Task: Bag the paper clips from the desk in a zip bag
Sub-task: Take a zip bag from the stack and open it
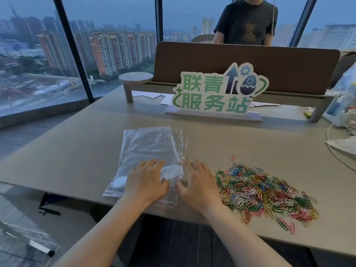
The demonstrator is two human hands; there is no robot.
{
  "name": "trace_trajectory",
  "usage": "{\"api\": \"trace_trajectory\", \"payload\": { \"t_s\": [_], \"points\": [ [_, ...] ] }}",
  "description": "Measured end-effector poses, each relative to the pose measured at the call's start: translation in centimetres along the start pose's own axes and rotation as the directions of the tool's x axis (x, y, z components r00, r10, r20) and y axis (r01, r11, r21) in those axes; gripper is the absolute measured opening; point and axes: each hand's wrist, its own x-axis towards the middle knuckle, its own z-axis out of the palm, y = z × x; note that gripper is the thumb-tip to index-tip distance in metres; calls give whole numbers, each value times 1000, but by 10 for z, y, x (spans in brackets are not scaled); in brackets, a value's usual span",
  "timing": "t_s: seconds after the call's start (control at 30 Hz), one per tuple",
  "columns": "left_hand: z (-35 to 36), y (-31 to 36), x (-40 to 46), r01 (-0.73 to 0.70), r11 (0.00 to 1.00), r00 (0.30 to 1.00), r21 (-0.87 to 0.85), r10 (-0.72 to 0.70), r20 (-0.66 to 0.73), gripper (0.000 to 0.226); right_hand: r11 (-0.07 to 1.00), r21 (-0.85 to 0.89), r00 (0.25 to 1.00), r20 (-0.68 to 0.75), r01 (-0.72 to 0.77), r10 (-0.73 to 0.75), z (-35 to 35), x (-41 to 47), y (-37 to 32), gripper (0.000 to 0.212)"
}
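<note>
On the floor at far left lie a clear bag with a white strip (36,245) and a small dark object (49,211) near the worktop's edge. On the grey worktop (77,160) a stack of clear zip bags (150,149) lies flat, its near end overhanging the front edge slightly. The left hand (145,183) rests palm down on the near part of the stack, its grip relaxed with fingers spread and lightly bent, fingertips pressing the plastic; I cannot tell whether the thumb pinches a layer. Just beside it, the right hand (198,186) lies palm down at the stack's right edge, fingers spread and slightly curled, the thumb touching the plastic near the left thumb; a crumpled white patch of bag (171,172) shows between the 2 hands. Whether either grip has actually lifted 1 bag from the stack is unclear. To the right of the right hand, close but apart from the bags, a loose heap of coloured paper clips (264,191) spreads across the worktop. Further back, a green and white sign (215,91) stands on a white base before a brown divider panel (289,68), with a round stand (134,78) to its left. Behind the panel stands a person in a dark T-shirt (246,22).
</note>
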Motion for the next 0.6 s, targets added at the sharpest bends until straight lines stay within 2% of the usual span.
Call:
{"api": "trace_trajectory", "payload": {
  "t_s": [0.1,0.23,0.37,0.5,0.6],
  "points": [
    [2,-6,-2,-3,1000,1000,2,3,-5,50,999,37,999,-40,14,-13,5,-1,-3,44],
    [7,-14,-4,14,1000,999,-16,-14,-38,30,996,80,998,-59,37,-32,10,-6,-10,30],
    [12,-17,-4,10,1000,997,-22,-12,-76,34,993,80,990,-120,89,-79,16,-11,-14,23],
    [11,-14,-6,-9,1000,994,-21,6,-110,34,991,101,995,-41,93,-89,16,-15,-18,31],
    [8,-10,-9,-39,998,992,-53,32,-121,32,991,126,998,38,42,-47,16,-17,-21,37]
  ]
}}
